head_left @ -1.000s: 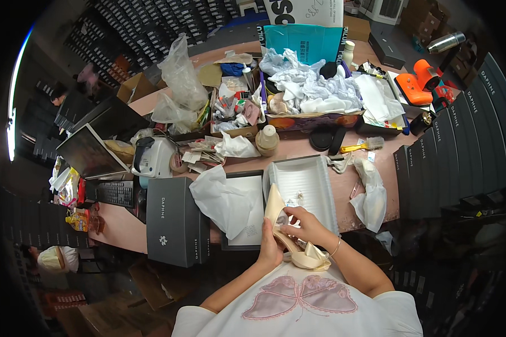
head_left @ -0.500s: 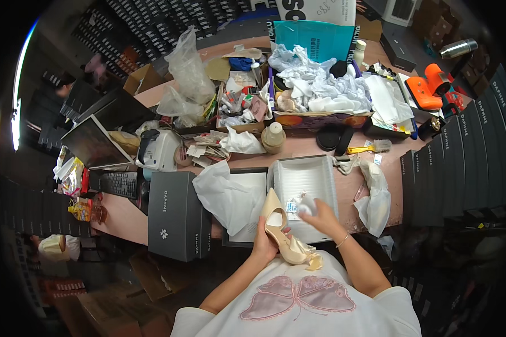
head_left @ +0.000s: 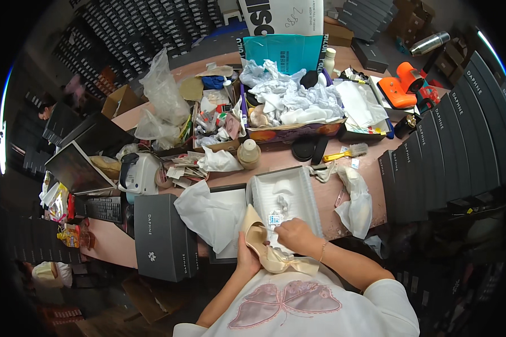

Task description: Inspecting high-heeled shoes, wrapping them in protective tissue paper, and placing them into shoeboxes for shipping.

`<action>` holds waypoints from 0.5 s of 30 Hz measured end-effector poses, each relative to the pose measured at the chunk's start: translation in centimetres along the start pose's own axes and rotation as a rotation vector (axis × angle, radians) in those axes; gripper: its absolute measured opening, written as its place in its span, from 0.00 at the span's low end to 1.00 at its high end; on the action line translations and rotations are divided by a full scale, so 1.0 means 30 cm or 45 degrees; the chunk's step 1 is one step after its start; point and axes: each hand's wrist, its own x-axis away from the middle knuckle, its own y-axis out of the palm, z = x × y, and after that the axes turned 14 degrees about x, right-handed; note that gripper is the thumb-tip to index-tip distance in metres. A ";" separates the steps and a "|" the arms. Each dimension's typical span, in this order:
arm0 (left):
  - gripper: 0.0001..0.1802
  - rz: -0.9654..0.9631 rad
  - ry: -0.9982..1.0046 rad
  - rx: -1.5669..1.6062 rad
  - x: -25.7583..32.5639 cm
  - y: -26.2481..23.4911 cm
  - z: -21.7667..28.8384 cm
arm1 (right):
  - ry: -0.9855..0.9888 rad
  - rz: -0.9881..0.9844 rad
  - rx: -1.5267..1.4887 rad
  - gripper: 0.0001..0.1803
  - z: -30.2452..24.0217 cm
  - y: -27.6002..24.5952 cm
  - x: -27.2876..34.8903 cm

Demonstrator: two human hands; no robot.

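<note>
My left hand point(head_left: 246, 256) grips a beige high-heeled shoe point(head_left: 264, 243) by its side, close to my chest. The shoe's toe points up and away, and a ribbon trails from it over my lap. My right hand point(head_left: 294, 235) reaches over the near end of an open grey shoe box point(head_left: 310, 196) lined with white paper, its fingers pinched on a small white packet point(head_left: 274, 219) inside. White tissue paper point(head_left: 209, 210) spills over the box lid to the left.
A closed dark grey shoe box point(head_left: 163, 236) stands left of my hands. A crumpled white bag point(head_left: 358, 199) lies to the right, beside a row of dark boxes point(head_left: 438, 151). Behind are a bottle point(head_left: 248, 153), a yellow brush point(head_left: 346, 152), a carton of paper point(head_left: 298, 106), an orange tool point(head_left: 400, 90).
The right hand has left the shoe and reached forward into the open box, onto the small packet. The left hand keeps the shoe in nearly the same place.
</note>
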 end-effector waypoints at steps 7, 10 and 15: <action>0.34 0.052 0.147 -0.079 0.036 0.081 -0.012 | 0.213 -0.502 -1.057 0.31 -0.049 -0.050 -0.071; 0.35 -0.066 0.182 -0.216 0.009 0.055 -0.052 | 0.128 -0.067 -0.931 0.36 -0.139 0.059 -0.135; 0.37 -0.044 0.139 -0.310 0.025 0.071 -0.033 | 0.354 -0.359 -1.222 0.41 -0.168 0.162 -0.208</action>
